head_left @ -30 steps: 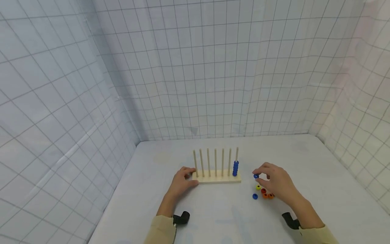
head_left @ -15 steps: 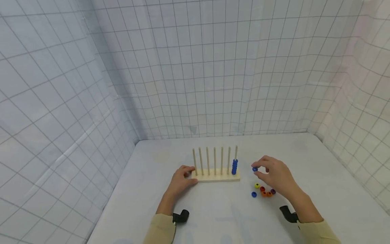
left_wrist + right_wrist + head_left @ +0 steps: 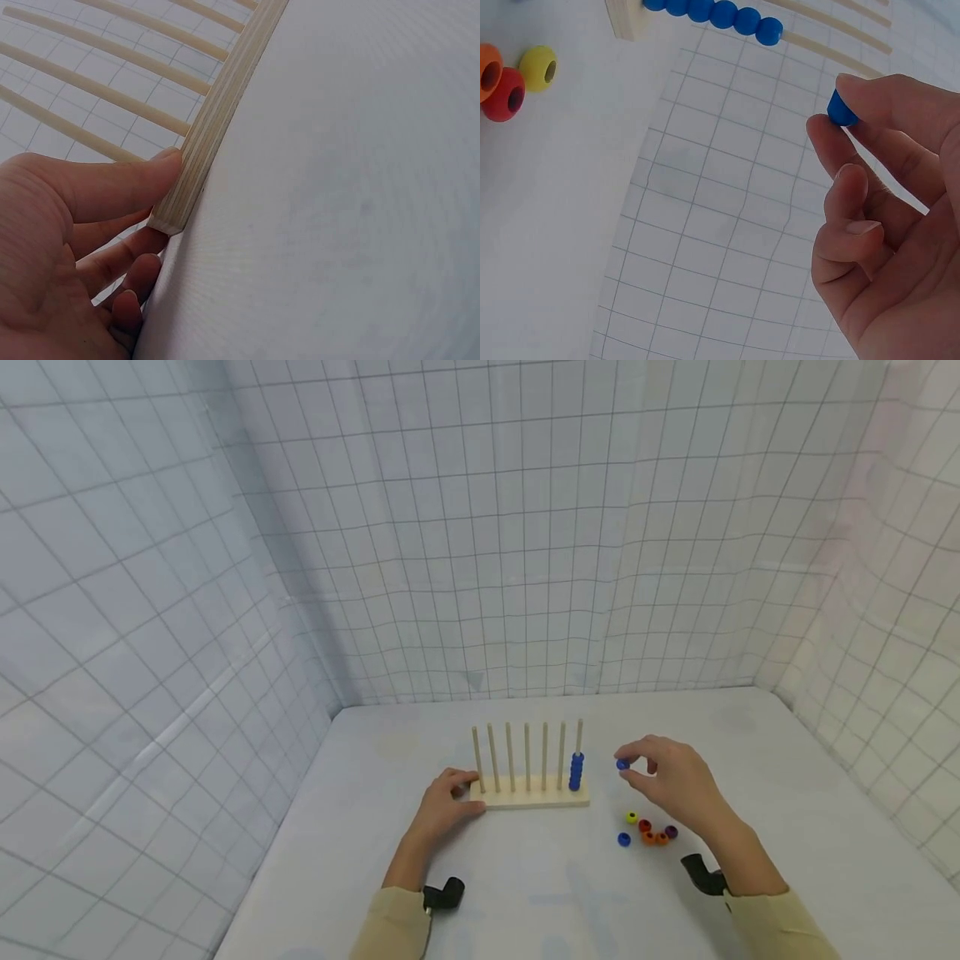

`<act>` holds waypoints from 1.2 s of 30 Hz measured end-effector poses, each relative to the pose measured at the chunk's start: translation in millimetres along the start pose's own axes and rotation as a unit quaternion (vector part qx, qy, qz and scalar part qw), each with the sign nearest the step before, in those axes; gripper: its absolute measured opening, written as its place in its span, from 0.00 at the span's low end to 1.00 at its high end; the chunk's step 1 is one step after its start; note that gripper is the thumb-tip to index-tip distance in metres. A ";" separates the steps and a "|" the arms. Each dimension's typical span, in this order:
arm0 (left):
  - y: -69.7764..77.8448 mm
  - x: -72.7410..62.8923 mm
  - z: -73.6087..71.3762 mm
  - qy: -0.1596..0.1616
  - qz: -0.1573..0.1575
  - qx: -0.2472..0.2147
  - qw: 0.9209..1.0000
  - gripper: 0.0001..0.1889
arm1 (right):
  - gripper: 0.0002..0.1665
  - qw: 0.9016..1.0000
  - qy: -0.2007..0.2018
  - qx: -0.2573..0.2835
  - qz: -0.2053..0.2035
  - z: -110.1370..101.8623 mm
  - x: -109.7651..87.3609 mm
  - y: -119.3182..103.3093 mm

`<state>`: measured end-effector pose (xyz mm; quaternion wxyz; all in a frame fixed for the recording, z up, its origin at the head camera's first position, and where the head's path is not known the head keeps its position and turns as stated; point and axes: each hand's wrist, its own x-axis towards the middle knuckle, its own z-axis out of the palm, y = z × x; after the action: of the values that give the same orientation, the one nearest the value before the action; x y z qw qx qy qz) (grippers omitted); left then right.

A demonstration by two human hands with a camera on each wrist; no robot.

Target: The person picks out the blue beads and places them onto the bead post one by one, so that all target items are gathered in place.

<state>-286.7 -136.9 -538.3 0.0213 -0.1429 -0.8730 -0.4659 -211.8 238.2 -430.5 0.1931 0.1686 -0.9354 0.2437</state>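
A wooden peg rack (image 3: 528, 800) with a row of several upright pegs stands on the table. Its rightmost peg carries a stack of blue beads (image 3: 576, 772); the other pegs are bare. My left hand (image 3: 442, 810) grips the rack's left end, and in the left wrist view the thumb (image 3: 142, 180) presses on the base edge. Above the table, right of the rack, my right hand (image 3: 678, 785) pinches a blue bead (image 3: 841, 110) between thumb and fingers, apart from the pegs.
Loose beads lie below my right hand: a yellow bead (image 3: 632, 817), a red bead (image 3: 645, 826), two orange beads (image 3: 649, 838), a purple bead (image 3: 671, 832) and a blue bead (image 3: 624, 839). White gridded curtains (image 3: 510, 568) surround the table.
My right hand has risen and moved slightly left with the pinched blue bead, away from the loose beads, uncovering the purple one. My left hand keeps its hold on the rack.
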 end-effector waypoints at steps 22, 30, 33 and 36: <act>-1.1 0.9 1.5 0.000 -0.011 0.005 1.000 0.29 | 0.15 1.000 0.026 -0.001 0.017 -0.4 14.9 -7.6; 0.1 -0.3 1.0 0.001 -0.018 0.004 1.000 0.29 | 0.15 0.999 0.046 0.009 0.013 -1.5 19.5 -12.6; 0.0 -0.7 1.0 0.001 -0.017 0.003 1.000 0.29 | 0.15 0.998 0.051 0.015 0.012 -1.5 20.9 -14.0; -0.6 -1.2 0.9 0.000 -0.016 0.002 1.000 0.29 | 0.15 0.998 0.059 0.016 0.009 -1.2 22.9 -14.7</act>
<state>-285.7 -136.7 -539.6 0.0145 -0.1284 -0.8762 -0.4643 -225.3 221.7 -413.7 0.2431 0.1482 -0.9199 0.2697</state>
